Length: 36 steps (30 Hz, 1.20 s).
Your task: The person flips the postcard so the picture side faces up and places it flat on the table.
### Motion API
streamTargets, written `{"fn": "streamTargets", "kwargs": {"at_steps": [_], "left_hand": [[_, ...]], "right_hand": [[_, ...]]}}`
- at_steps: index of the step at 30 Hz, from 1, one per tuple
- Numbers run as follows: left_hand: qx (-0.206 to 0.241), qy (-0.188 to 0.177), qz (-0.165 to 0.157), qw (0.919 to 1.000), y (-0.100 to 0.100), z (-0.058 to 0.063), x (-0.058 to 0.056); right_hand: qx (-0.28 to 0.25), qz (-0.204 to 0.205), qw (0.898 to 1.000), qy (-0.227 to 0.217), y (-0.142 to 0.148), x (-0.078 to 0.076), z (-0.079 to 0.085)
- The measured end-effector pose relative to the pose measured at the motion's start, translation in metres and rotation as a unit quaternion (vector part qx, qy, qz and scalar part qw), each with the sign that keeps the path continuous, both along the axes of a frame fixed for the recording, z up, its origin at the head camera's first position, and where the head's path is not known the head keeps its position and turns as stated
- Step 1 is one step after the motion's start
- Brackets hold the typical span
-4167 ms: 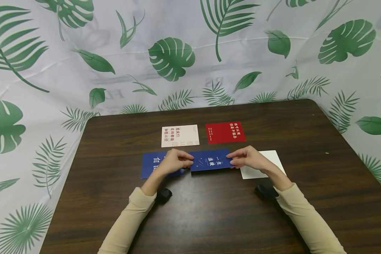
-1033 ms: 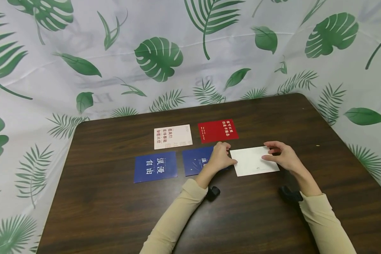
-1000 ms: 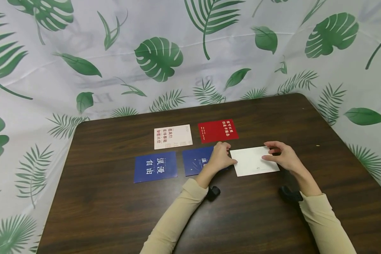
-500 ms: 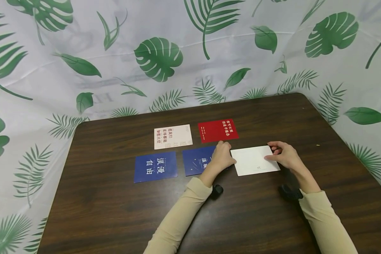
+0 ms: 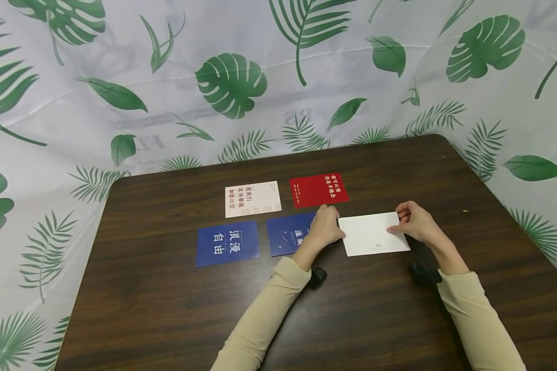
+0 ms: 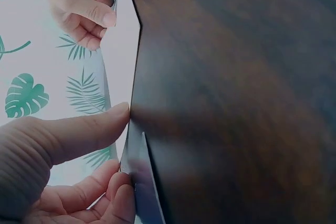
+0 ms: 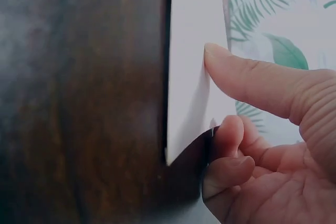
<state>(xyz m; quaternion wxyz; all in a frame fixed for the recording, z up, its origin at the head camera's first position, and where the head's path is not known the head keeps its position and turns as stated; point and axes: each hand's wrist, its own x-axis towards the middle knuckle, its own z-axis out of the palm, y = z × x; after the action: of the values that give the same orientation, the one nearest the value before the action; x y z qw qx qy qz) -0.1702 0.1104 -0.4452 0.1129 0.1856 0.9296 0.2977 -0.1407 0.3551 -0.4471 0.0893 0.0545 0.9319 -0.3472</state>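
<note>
A white card [image 5: 373,234] with small faint print lies at the right end of the front row. My right hand [image 5: 416,222] pinches its right edge; in the right wrist view the thumb [image 7: 247,74] presses on the face, fingers curled at the edge, and the card bends there. At the card's left edge, my left hand [image 5: 324,229] holds it between thumb [image 6: 89,132] and curled fingers. That hand partly covers a blue card [image 5: 285,237] with white characters, just left of the white card. Another blue card [image 5: 227,245] lies further left.
Behind the front row lie a pale pink card [image 5: 252,198] with dark red characters and a red card [image 5: 319,190] with white characters. All rest on a dark wood-grain table [image 5: 167,309]. A leaf-patterned white cloth [image 5: 167,129] hangs behind it.
Both hands have moved right from the blue card they held between them, which now lies on the table. The right-hand fingers have come down from above the white card onto its right edge.
</note>
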Motion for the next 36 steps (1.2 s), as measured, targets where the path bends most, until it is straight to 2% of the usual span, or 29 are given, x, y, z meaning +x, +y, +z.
{"fn": "streamTargets", "kwargs": {"at_steps": [5,10,13,17,20,24,29,32,36], "left_hand": [[-0.006,-0.002,-0.008,0.9999,0.002,0.003,0.0],[0.011,-0.006,-0.014,0.9998,0.003,0.001,-0.001],[0.046,-0.026,-0.013,0.9985,0.001,0.0,-0.001],[0.11,-0.049,-0.009,0.9927,-0.002,-0.001,-0.001],[0.144,-0.038,-0.011,0.9887,-0.004,0.0,-0.001],[0.193,-0.023,-0.018,0.9808,-0.005,0.003,-0.002],[0.258,-0.015,-0.028,0.9657,-0.007,0.006,-0.002],[0.293,-0.008,-0.033,0.9555,-0.009,0.006,-0.002],[0.319,-0.012,-0.035,0.947,-0.011,0.001,-0.002]], "right_hand": [[-0.001,0.0,1.0,0.011,-0.001,0.003,0.0],[-0.003,-0.019,1.0,-0.004,-0.001,0.003,0.002],[-0.004,-0.021,1.0,-0.001,0.002,0.005,0.004],[-0.018,-0.021,0.999,0.026,0.008,0.009,0.005],[-0.043,-0.022,0.998,0.048,0.012,0.011,0.006],[-0.099,-0.013,0.992,0.083,0.018,0.015,0.011],[-0.186,-0.009,0.971,0.147,0.023,0.02,0.017],[-0.204,0.001,0.963,0.175,0.026,0.023,0.019],[-0.216,0.025,0.96,0.176,0.03,0.026,0.017]]}}
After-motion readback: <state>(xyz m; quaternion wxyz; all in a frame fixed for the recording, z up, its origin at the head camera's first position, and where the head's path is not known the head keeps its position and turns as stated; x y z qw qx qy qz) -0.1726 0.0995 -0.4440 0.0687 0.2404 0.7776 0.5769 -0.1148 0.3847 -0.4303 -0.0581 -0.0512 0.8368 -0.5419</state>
